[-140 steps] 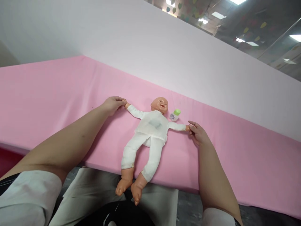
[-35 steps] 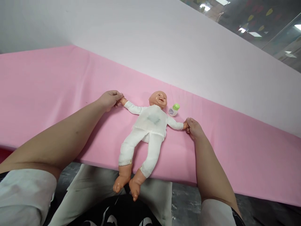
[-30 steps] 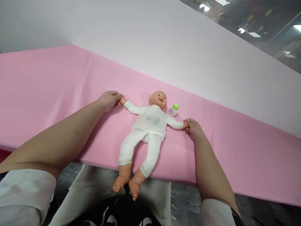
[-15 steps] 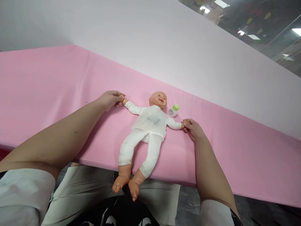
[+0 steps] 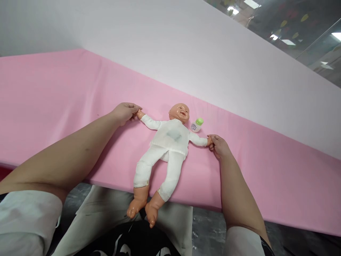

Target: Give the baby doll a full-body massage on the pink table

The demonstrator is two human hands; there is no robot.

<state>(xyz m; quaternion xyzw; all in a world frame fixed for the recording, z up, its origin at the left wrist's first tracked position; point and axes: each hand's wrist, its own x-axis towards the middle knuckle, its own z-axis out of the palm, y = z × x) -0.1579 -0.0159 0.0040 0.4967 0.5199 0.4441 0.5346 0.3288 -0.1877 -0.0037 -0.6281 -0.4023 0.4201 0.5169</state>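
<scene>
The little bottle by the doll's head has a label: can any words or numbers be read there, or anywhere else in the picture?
Small bottle with a green cap: it bears a label with dark print, too small and blurred to read.
Doll: a faint grey smudge on its white shirt, no letters.
Pink mat: no text.

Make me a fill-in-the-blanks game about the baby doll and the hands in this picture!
1. The doll lies face up on a ____ mat.
2. The left hand and the right hand each hold one of the doll's ____.
3. The small bottle beside the doll's head has a ____ cap.
4. The doll's bare ____ hang over the mat's near edge.

Missing words: pink; hands; green; feet
</scene>
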